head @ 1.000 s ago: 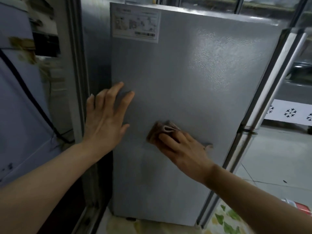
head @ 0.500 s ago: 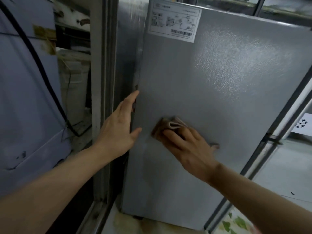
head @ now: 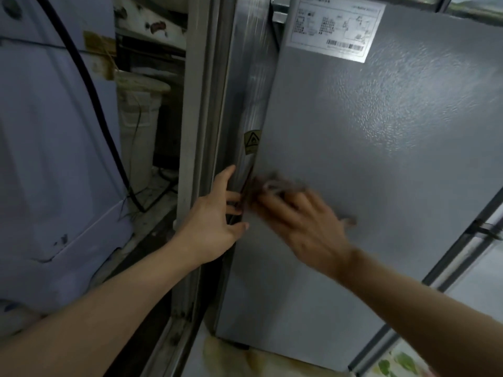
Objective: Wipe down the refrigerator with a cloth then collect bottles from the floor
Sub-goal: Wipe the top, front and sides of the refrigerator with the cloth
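Observation:
The grey refrigerator point(head: 381, 159) fills the right of the view, showing its textured side panel with a white label near the top. My right hand point(head: 307, 229) presses a brown cloth point(head: 269, 185) flat against the panel close to its left edge; hand and cloth are blurred by motion. My left hand point(head: 215, 221) sits at that left edge, fingers spread and curled around the corner behind the panel, touching the fridge. No bottles are in view.
A metal door frame point(head: 198, 131) stands just left of the fridge. Behind it is a narrow gap with a black cable point(head: 100, 112), a white bucket point(head: 141, 126) and a pale blue surface point(head: 49, 159). A yellowish mat point(head: 245, 360) lies under the fridge.
My view has swung left. The left hand slid off the panel face onto the fridge's left edge. The right hand has swept the cloth leftward to that edge.

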A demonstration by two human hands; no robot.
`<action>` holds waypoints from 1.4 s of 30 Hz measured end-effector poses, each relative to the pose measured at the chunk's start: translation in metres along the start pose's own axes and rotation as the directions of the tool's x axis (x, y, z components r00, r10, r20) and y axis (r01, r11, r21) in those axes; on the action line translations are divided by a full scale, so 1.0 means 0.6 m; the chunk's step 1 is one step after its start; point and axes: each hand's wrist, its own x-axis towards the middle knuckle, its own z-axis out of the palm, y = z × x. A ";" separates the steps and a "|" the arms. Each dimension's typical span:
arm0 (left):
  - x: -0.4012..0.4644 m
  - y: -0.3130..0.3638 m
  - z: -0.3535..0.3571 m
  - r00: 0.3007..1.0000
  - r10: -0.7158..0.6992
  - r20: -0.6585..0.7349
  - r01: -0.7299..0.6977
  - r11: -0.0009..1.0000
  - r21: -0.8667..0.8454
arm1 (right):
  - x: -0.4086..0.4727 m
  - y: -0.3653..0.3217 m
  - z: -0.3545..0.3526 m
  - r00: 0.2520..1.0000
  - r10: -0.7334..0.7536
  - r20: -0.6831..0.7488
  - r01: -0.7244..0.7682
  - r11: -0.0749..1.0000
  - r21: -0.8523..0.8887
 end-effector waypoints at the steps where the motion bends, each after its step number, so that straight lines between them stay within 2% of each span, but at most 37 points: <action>1: -0.001 -0.005 0.000 1.000 -0.012 0.011 0.012 1.000 -0.008 | 0.021 0.016 -0.007 0.995 0.071 -0.063 -0.070 0.997 0.009; 3: -0.002 -0.018 0.001 0.999 -0.043 0.013 0.043 0.999 0.000 | 0.066 0.052 -0.021 0.961 0.204 -0.187 -0.210 0.977 -0.017; 6: -0.006 -0.038 0.005 0.995 -0.097 -0.020 0.097 0.995 0.032 | 0.103 0.063 -0.019 0.941 0.248 -0.231 -0.274 0.957 -0.089; 10: -0.016 -0.059 0.009 0.987 -0.117 -0.114 0.133 0.981 0.144 | 0.065 0.015 0.014 0.983 0.116 -0.143 -0.130 0.987 -0.092; 13: -0.026 -0.062 0.013 0.986 -0.099 -0.131 0.128 0.963 0.235 | 0.024 -0.028 0.044 0.999 0.039 -0.031 -0.041 0.998 -0.056; 20: -0.039 -0.045 0.015 0.983 -0.092 -0.161 0.139 0.941 0.309 | -0.088 -0.100 0.062 0.963 -0.152 0.224 0.163 0.986 -0.030; 23: -0.042 -0.035 0.026 0.986 -0.081 -0.148 0.127 0.934 0.334 | -0.092 -0.062 0.030 0.983 -0.098 0.156 0.103 0.994 -0.026; 25: -0.038 -0.029 0.041 0.988 -0.078 -0.130 0.119 0.932 0.342 | -0.077 -0.009 0.002 0.999 0.024 0.035 -0.023 0.998 -0.053; 28: -0.030 -0.019 0.074 0.992 -0.086 -0.089 0.111 0.939 0.326 | -0.065 0.055 -0.023 0.964 0.249 -0.093 -0.258 0.960 -0.104; 30: -0.029 -0.015 0.092 0.987 -0.101 -0.127 0.136 0.940 0.314 | -0.077 0.048 -0.016 0.945 0.306 -0.116 -0.317 0.944 -0.095; 32: -0.031 -0.012 0.102 0.981 -0.096 -0.167 0.146 0.937 0.317 | -0.120 0.011 0.007 0.959 0.275 -0.063 -0.279 0.957 -0.081; 36: -0.038 -0.010 0.106 0.983 -0.082 -0.163 0.133 0.934 0.333 | -0.247 -0.053 0.030 0.987 0.064 0.149 -0.057 0.997 -0.054; 38: -0.044 -0.010 0.109 0.985 -0.072 -0.157 0.123 0.928 0.352 | -0.270 -0.052 0.022 0.981 -0.002 0.195 0.012 0.999 -0.052; 40: -0.050 -0.010 0.114 0.984 -0.081 -0.160 0.136 0.920 0.369 | -0.260 -0.023 0.005 0.989 0.000 0.145 0.007 0.999 -0.046; 42: -0.054 -0.011 0.121 0.980 -0.106 -0.167 0.164 0.906 0.389 | -0.238 0.030 -0.018 0.994 0.105 0.005 -0.105 0.993 -0.048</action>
